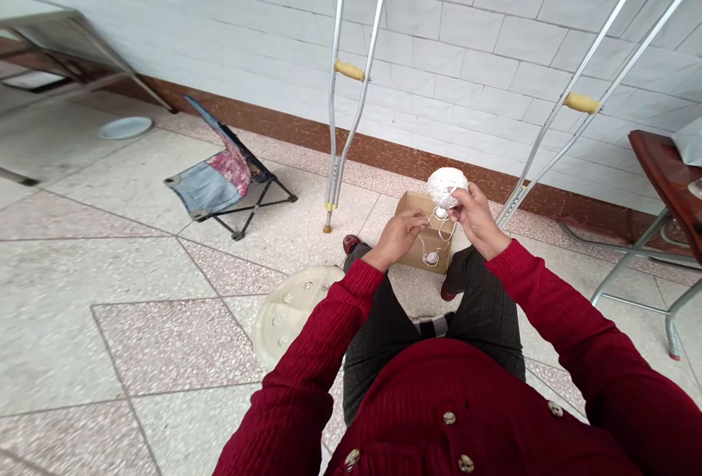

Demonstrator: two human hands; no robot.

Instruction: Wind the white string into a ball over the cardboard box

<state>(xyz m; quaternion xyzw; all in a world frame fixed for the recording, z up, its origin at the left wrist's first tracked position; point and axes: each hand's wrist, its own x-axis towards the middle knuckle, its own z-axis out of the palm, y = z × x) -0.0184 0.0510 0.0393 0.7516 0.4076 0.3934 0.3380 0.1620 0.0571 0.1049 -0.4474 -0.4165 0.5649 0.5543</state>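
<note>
My right hand is closed around the lower right side of a white ball of yarn, lifted above a cardboard box. To its left, my left hand pinches a thin white strand, with the fingertips close together. Loose loops of the strand hang between both hands, and a small white lump shows just under the ball. Lower down, a little white ball lies in the box with thread trailing from it. The box stands on the floor between my feet, partly hidden by my hands.
A plastic stool stands left of my legs. Further left are a folding chair and a pale basin. Two crutches lean on the tiled wall. A brown chair is at the right.
</note>
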